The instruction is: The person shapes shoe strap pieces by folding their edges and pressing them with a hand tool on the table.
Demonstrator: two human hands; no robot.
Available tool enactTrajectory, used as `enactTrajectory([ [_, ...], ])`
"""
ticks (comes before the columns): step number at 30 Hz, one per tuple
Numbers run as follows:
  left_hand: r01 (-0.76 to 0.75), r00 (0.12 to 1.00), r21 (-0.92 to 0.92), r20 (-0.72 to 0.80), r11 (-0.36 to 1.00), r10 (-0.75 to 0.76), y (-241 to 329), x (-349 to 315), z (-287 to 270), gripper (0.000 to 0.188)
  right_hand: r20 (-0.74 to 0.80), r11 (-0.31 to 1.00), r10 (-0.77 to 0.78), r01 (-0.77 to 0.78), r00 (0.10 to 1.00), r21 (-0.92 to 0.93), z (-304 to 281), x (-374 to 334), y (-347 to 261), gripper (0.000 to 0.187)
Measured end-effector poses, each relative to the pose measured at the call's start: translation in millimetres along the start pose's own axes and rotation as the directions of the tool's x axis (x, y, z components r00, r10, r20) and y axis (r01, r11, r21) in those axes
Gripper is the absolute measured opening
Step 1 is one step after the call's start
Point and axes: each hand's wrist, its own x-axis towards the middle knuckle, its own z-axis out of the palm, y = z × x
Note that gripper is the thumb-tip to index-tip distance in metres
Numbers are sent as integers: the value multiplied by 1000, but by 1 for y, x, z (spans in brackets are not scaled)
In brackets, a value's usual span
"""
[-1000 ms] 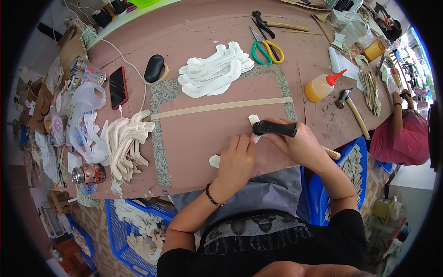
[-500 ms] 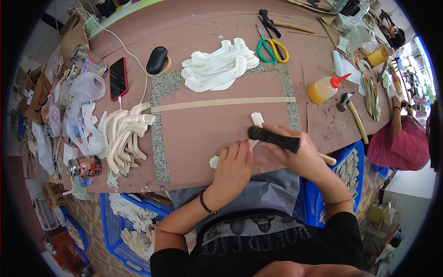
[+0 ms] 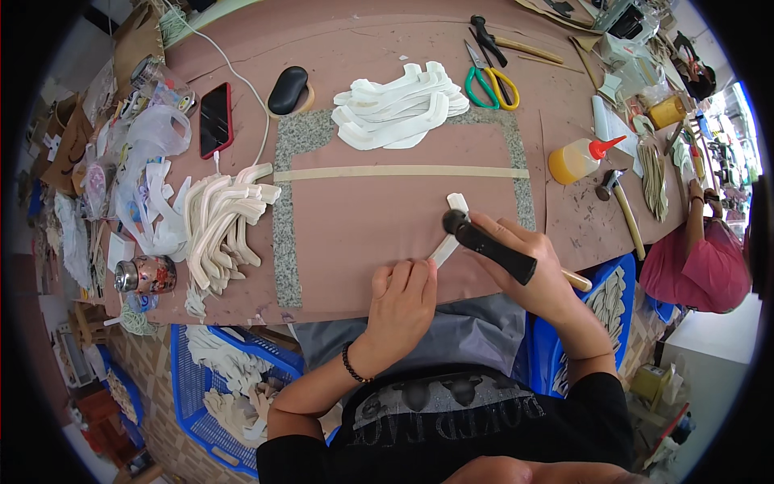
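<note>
My right hand (image 3: 524, 270) grips a hammer (image 3: 492, 246) with a black head and a wooden handle; the handle's end shows past the wrist. The round hammer face lies over a narrow white strip (image 3: 442, 252) on the brown table covering. Whether it touches the strip I cannot tell. My left hand (image 3: 403, 298), its fingers bent and pressed together, holds the strip's near end down, and that end is hidden under the hand. Beyond lies a pile of similar white curved pieces (image 3: 395, 113). To the left is a heap of cream curved strips (image 3: 226, 230).
On the right stand a glue bottle (image 3: 574, 160) with a red nozzle and another hammer (image 3: 621, 202). Scissors (image 3: 492, 85) and pincers (image 3: 488, 40) lie at the back. A phone (image 3: 215, 121), a jar (image 3: 147, 275) and plastic bags are left. Blue baskets (image 3: 193, 395) stand below; a person in red is at right.
The hammer face has shifted slightly away from my left hand, baring more of the strip. The strip's end that stuck out left of my left hand is now hidden. The whole view has shifted slightly.
</note>
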Motion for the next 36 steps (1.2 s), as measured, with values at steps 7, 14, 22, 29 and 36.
enactTrajectory([
  [7, 3, 996, -85, -93, 996, -11, -8, -9, -1, 31, 1, 988, -50, 50, 999, -146, 2, -1, -4, 43],
  [14, 33, 992, -196, -110, 980, -55, -12, -12, -2, 29, 76, 987, -144, 149, 987, -65, 5, 1, -9, 49],
  [22, 148, 973, -241, -136, 959, -185, -28, -14, -6, 31, 163, 981, -190, 193, 968, -4, 19, -8, -6, 61],
  [29, 129, 973, -443, -118, 887, -200, -23, -15, 2, 21, 40, 980, -83, 89, 996, -179, 3, -2, -1, 54],
  [36, 256, 955, -386, -38, 886, -293, 0, 0, 3, 15, 31, 993, -108, 107, 994, 48, 7, -1, -10, 40],
])
